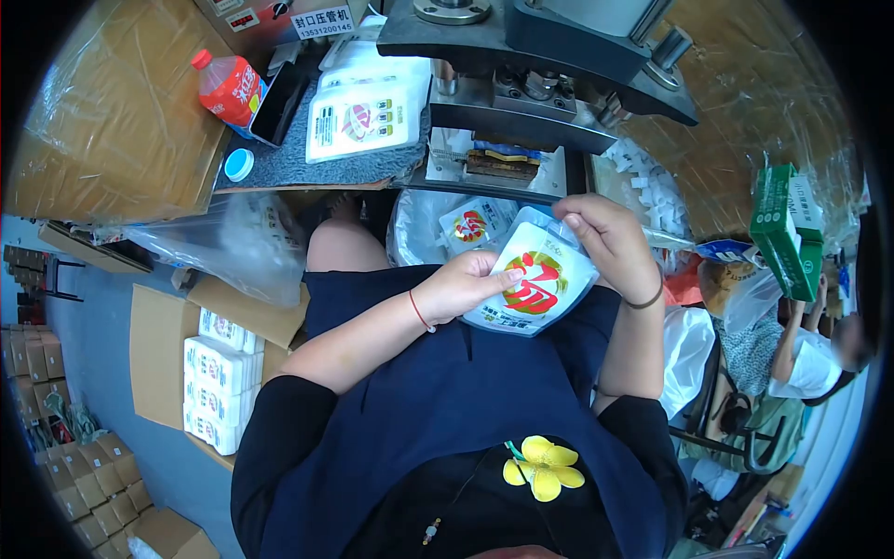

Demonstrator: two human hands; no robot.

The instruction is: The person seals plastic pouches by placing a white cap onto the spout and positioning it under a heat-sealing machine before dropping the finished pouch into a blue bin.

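Past the held pouch (531, 284), the press (549, 65) overhangs the way. Free room runs along the mat's front edge (363, 171).

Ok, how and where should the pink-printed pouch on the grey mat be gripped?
Probably pinch the pink-printed pouch by its near edge, from the wearer's side: it lies flat, with bare grey mat before that edge and the press to its right.

Got a pouch (554, 270) between left hand (466, 285) and right hand (610, 235), another pouch (472, 224) in the bin (408, 228) just beyond, press (559, 54) behind that. Left: stacked pouches (363, 126) on a mat (382, 170), plus packs (219, 366) in a carton (156, 354).
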